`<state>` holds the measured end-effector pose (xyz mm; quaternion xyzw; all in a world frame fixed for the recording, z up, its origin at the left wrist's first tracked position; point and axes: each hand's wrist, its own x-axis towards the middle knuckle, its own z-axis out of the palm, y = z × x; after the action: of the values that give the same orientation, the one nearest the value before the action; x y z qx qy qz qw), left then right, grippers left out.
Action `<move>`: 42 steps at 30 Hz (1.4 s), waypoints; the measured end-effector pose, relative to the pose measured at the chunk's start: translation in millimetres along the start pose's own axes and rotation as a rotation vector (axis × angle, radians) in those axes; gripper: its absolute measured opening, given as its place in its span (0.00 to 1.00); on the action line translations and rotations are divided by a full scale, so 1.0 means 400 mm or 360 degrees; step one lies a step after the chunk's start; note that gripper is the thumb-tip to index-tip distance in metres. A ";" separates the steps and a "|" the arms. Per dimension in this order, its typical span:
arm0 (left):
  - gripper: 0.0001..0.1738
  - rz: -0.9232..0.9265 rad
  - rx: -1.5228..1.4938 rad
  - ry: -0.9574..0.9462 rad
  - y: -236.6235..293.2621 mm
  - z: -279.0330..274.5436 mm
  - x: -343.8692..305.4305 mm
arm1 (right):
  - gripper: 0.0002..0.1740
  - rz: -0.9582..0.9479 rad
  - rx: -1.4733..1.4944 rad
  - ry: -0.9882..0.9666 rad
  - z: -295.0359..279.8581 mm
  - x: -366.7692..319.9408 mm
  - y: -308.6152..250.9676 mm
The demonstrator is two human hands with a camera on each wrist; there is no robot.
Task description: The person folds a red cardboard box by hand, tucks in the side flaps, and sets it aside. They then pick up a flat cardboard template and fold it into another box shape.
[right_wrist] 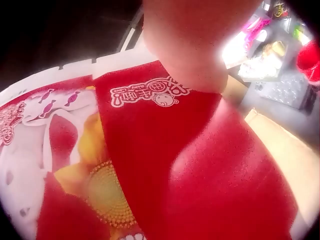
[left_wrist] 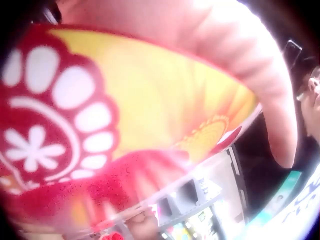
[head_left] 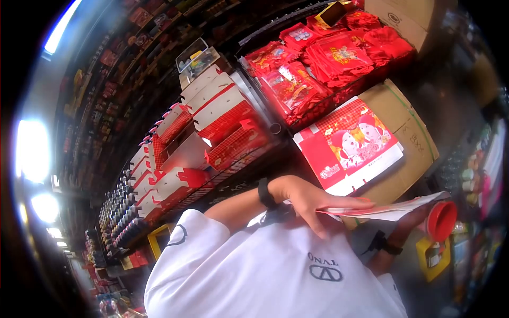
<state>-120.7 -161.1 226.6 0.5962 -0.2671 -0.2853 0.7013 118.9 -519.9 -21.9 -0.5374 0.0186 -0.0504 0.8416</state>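
Observation:
A flat printed cardboard box sheet (head_left: pixel 387 211) is held out in front of the white shirt, seen nearly edge-on in the head view. My left hand (head_left: pixel 310 200) lies at its near end, fingers stretched along the upper side and thumb spread apart below. In the left wrist view the sheet's yellow-and-red flower print (left_wrist: pixel 165 90) fills the middle, with a straight digit (left_wrist: pixel 280 130) past its corner. My right hand (head_left: pixel 416 218) grips the far end, partly hidden. In the right wrist view that hand (right_wrist: pixel 187 47) presses on the sheet's red panel (right_wrist: pixel 165 145).
A stack of printed box sheets (head_left: pixel 355 140) rests on a brown carton (head_left: pixel 411 135). Behind it stands a bin of red packets (head_left: pixel 328 58). Red-and-white boxes (head_left: pixel 217 108) fill a rack at left. A red round open-ended thing (head_left: pixel 441 221) overlaps the right hand's side.

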 end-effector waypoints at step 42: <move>0.79 0.0092 0.0831 0.0860 0.017 0.016 -0.041 | 0.29 -0.0090 -0.0263 -0.0184 0.170 -0.107 -0.083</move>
<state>-136.1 -152.6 233.7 0.8010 -0.1530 -0.0200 0.5785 79.9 -467.8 35.8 -0.6074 -0.0411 -0.0413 0.7923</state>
